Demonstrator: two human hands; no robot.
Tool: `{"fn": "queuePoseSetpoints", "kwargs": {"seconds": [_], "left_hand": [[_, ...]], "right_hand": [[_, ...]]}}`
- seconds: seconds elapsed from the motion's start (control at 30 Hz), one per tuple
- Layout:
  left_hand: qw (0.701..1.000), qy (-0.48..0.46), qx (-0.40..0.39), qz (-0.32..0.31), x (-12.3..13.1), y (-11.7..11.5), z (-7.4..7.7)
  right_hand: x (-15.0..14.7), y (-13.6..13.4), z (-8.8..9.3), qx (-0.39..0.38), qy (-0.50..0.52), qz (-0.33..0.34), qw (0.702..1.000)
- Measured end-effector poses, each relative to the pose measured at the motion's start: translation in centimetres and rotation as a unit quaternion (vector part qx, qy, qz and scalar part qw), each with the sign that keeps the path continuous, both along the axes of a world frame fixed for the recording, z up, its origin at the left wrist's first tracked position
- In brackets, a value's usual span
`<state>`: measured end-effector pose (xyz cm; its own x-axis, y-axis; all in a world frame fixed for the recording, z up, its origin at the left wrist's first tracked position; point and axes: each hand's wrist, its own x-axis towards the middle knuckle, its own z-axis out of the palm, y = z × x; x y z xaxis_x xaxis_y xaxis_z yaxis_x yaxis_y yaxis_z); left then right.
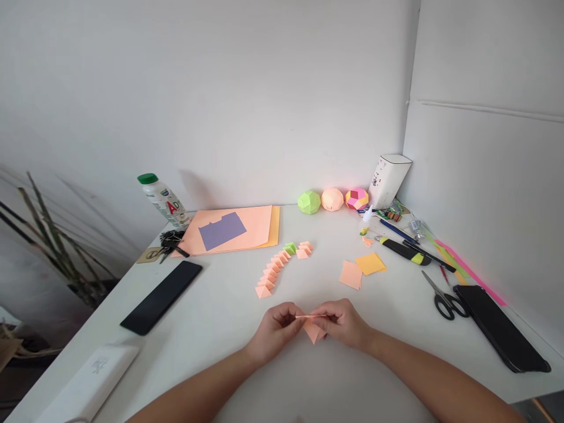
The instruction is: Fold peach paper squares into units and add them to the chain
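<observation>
Between my two hands is a small peach paper piece (313, 331), partly folded, with one corner pointing down toward me. My left hand (275, 330) pinches its left end between thumb and fingers. The right side is gripped by my right hand (343, 323), its thumb lying across the paper. Beyond my hands a curved row of folded peach pieces (269, 275) runs up to some green ones (289, 248), with a few more peach pieces (303, 252) beside them. Flat peach squares (351, 274) and yellow squares (371, 264) lie to the right.
Large peach sheets (259, 226), a bottle (165, 202), keys (173, 239) and a black phone (161, 297) are on the left. Paper balls (332, 200) stand by the wall. A cutter (404, 251), scissors (445, 298) and a black case (502, 326) lie right.
</observation>
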<state>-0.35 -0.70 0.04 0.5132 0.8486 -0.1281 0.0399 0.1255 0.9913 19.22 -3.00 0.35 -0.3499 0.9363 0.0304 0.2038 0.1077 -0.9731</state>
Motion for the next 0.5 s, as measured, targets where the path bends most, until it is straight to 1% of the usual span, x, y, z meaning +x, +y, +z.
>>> {"fn": "queuePoseSetpoints", "kwargs": {"seconds": [0.13, 0.27, 0.5], "left_hand": [[1.0, -0.003, -0.003, 0.015, -0.05, 0.04, -0.03], [0.999, -0.01, -0.01, 0.034, -0.02, 0.05, 0.27], [0.997, -0.023, -0.027, 0.068, -0.04, 0.21, 0.22]], "right_hand": [[0.0, 0.05, -0.1, -0.006, 0.006, 0.001, 1.0], [0.08, 0.18, -0.08, -0.005, -0.002, -0.003, 1.0], [0.27, 0.4, 0.05, -0.036, 0.019, 0.0, 0.999]]}}
